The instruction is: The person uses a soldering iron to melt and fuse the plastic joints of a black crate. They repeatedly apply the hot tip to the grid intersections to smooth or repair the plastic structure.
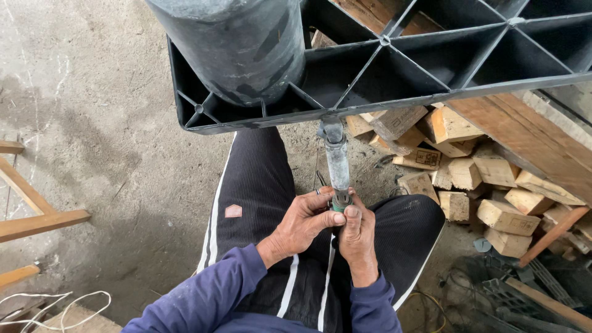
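Rough grey concrete floor (105,123) spreads out from nine to twelve o'clock, stained and dusty, with pale timber rails (37,223) poking in at nine and a loose white cord (68,302) curling at seven. Over at three o'clock sits a heap of sawn wood blocks (481,185), blunt, yellowish, some stamped dark, under a long plank (524,132). Up top, at twelve, a black plastic pallet (431,61) with ribbed triangular cells hangs over my knees, a round matt leg (237,43) at eleven. Dead centre, a dull grey metal tool (337,163) stands upright, its tip jammed against the pallet's edge. My left hand (302,223) is curled shut around its lower end, thumb pressing across. My right hand (357,237) is closed from the other side, thumb up on the greenish collar (340,201). Both hands touch each other, resting above my black striped trousers (259,185), purple sleeves (209,296) at six.
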